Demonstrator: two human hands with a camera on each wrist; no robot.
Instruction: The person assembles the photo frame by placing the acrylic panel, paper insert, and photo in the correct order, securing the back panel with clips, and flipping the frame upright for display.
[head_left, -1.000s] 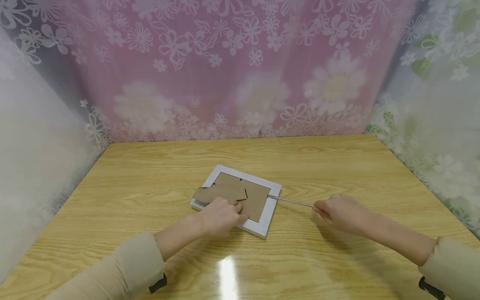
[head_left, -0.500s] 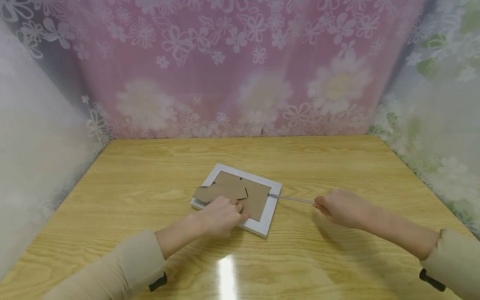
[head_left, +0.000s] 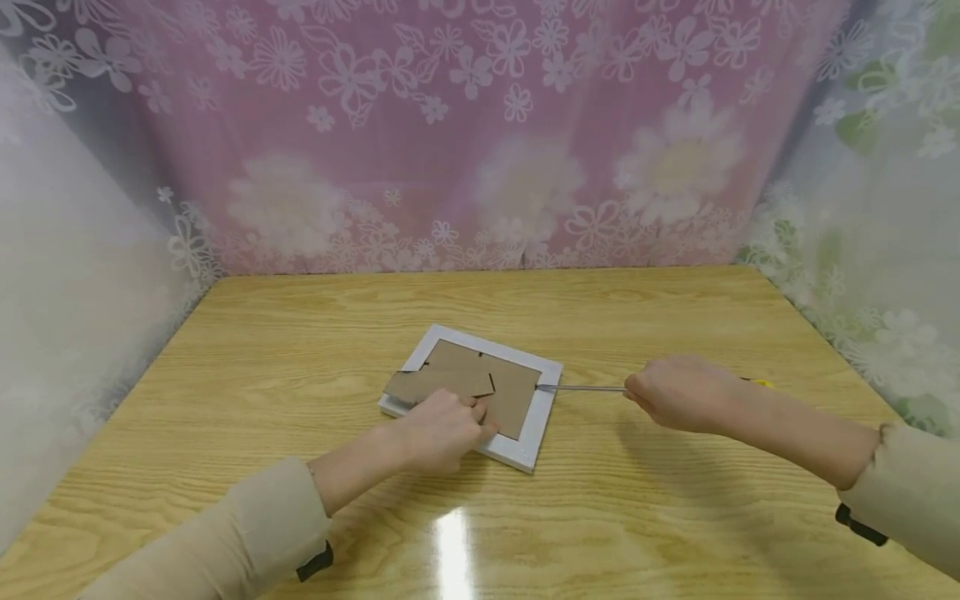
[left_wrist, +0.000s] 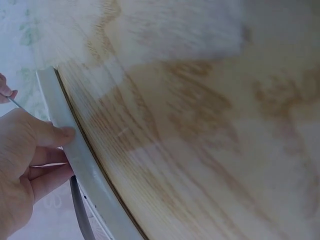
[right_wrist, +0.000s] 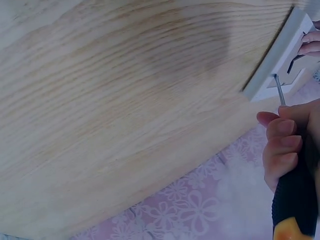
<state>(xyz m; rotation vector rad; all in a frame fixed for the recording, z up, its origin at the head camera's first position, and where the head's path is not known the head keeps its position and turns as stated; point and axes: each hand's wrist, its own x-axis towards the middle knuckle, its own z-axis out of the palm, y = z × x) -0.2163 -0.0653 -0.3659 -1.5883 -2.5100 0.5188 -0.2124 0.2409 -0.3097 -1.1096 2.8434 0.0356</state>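
A white picture frame [head_left: 546,417] lies face down on the table, its brown backing board [head_left: 516,400] upward and a stand flap [head_left: 442,383] partly raised. My left hand [head_left: 442,432] holds the frame at its near side; in the left wrist view the thumb [left_wrist: 62,135] lies on the rim and the fingers reach inside it. My right hand [head_left: 678,395] grips a screwdriver by its black and orange handle [right_wrist: 295,200]. The metal shaft [head_left: 588,388] points left, its tip at a small dark tab on the right inner edge of the frame.
The wood-grain table [head_left: 300,317] is bordered by a pink flowered curtain [head_left: 420,167] at the back. Pale flowered curtains hang at the left and right [head_left: 885,250]. Small dark tabs [head_left: 481,355] stand along the frame's inner edge.
My right hand has risen slightly, and the screwdriver shaft now lies nearly level in view, its tip staying at the tab. Part of its yellow handle end shows behind my wrist. My left hand keeps its place.
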